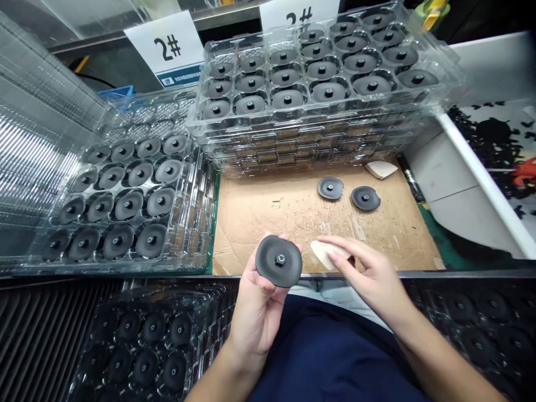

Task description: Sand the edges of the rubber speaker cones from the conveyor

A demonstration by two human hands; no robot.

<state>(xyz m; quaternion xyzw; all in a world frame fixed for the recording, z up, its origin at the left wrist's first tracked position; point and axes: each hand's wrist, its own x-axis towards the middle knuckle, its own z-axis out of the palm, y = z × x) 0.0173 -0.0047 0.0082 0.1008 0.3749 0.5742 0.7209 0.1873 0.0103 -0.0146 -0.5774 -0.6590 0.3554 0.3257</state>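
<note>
My left hand [256, 304] grips a round black disc [278, 261] with a small hub in its middle, held face up over the bench's front edge. Just to its right, my right hand [368, 273] pinches a small pale pad [324, 252] between thumb and fingers, close to the disc's rim but apart from it. Two more black discs [330, 188] [365, 198] lie loose on the brown cardboard sheet [268, 215] farther back. A second pale pad [380, 168] lies near the tray stack.
A clear tray [199, 223] of several black discs sits at the left. A stack of clear trays [318, 139] filled with discs stands at the back. Another tray of discs [151, 340] sits lower left. White cards marked "2#" [167, 47] stand behind. A white bin wall [481, 173] runs along the right.
</note>
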